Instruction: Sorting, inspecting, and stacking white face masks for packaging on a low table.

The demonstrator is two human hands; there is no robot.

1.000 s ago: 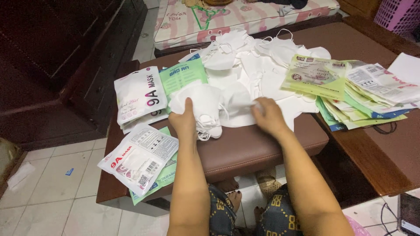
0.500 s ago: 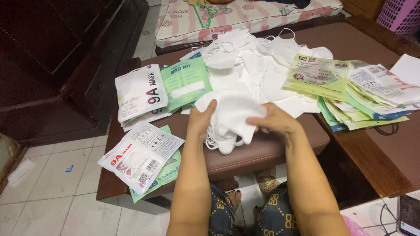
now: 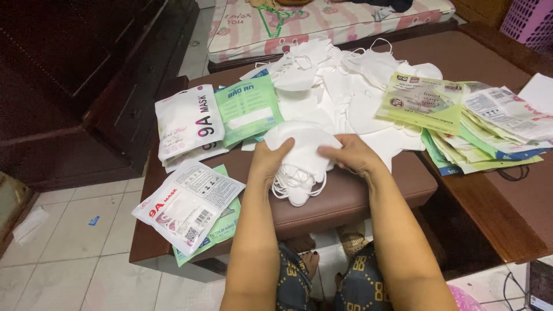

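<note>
Two hands: both closed around one stack of white folded fabric face masks [image 3: 300, 155], held above the brown padded stool [image 3: 357, 198].
Left hand [image 3: 269, 163]: fingers curled over stack's left side.
Right hand [image 3: 352, 155]: fingers flat on right side, thumb underneath.
Behind stack: loose white masks pile [image 3: 345, 86].
Left of stack: white and green flat mask packets [image 3: 187, 201].
Right: green printed empty sleeves, fanned [image 3: 466, 124].

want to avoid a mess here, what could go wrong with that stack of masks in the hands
1. The stack of white masks is pinched only at its sides by the left hand and right hand; its loose ear loops hang below, so masks might slip out.
2. The sealed mask packet overhangs the table edge at the near left; a nudge could drop it to the floor.
</note>
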